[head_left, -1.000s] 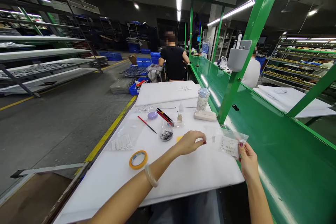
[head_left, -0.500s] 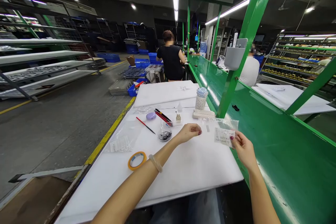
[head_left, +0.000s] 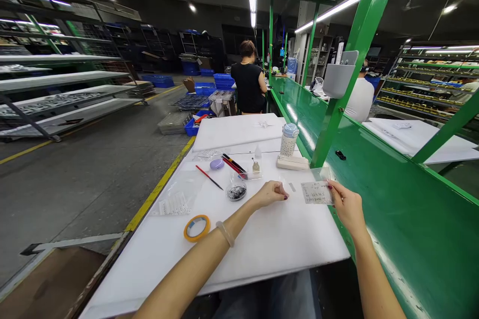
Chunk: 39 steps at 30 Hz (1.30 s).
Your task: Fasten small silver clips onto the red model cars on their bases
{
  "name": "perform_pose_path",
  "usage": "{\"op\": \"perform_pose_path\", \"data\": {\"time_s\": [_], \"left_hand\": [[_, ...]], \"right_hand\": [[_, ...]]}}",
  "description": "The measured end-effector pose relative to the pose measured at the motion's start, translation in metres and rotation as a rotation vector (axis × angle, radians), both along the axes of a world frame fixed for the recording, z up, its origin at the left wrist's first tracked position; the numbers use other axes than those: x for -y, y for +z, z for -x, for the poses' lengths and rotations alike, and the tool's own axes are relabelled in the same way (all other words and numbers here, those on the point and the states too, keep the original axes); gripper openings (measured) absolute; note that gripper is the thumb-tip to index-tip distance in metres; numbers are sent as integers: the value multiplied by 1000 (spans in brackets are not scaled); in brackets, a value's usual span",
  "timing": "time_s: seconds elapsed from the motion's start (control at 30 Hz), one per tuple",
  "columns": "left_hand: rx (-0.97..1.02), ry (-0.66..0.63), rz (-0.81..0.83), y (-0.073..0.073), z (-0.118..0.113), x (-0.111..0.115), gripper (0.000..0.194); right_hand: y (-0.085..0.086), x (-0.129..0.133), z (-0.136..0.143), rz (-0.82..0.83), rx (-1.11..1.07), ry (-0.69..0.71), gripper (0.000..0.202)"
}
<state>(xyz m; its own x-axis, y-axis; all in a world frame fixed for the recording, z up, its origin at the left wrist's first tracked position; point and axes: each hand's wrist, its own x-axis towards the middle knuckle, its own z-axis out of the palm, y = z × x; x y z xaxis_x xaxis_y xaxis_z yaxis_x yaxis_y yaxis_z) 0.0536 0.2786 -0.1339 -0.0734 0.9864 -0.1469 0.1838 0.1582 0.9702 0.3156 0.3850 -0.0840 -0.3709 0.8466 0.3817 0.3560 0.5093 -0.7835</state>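
Note:
Between the thumb and fingers of my right hand (head_left: 347,205) is a small written card (head_left: 316,193), its face turned up over the table's right side. My left hand (head_left: 270,194) is closed in a pinch at the middle of the white table; what its fingertips hold, if anything, is too small to name. A small grey strip (head_left: 292,187) lies between the two hands. Left of my left hand sits a round clear dish (head_left: 236,192) of small black pieces. An orange tape roll (head_left: 196,228) rests near my left forearm.
Beyond the hands are a cup (head_left: 289,139), a pale case (head_left: 292,162), a small bottle (head_left: 255,166), pens (head_left: 234,165) and a purple oval case (head_left: 216,164). A green post (head_left: 337,109) rises at the right. A person in black (head_left: 248,79) sits ahead.
The card in my right hand has turned flatter and shows its writing more fully, shifting slightly left. My left hand has moved slightly down, still pinched.

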Motion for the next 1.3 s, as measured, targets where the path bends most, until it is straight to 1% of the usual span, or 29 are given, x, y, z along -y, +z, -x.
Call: {"op": "perform_pose_path", "data": {"time_s": [0.1,0.2,0.37,0.73,0.8,0.9,0.93,1.1,1.3], "left_hand": [[-4,10,6,-2,-2,1,40],[2,32,5,-4,-4,3,40],[41,67,-2,-6,-7,3,39],[123,127,42,-2,-14,-1,40],[139,141,55,-4,-18,-2,40],[160,173,63,-8,-26,-4,41],[165,185,64,-10,-29,-5,41],[179,233,70,-14,-36,-3,41],[202,266,58,-11,-37,0,39]], "right_hand": [[6,-1,4,-27,-18,11,43],[12,-1,6,0,-37,42,47],[17,2,4,44,-77,54,42],[27,2,4,17,-120,24,35],[28,2,3,32,-141,37,39],[29,1,3,63,-171,71,53],[29,1,3,71,-171,76,54],[31,2,5,84,-139,57,34],[33,4,6,72,-141,50,33]]}}
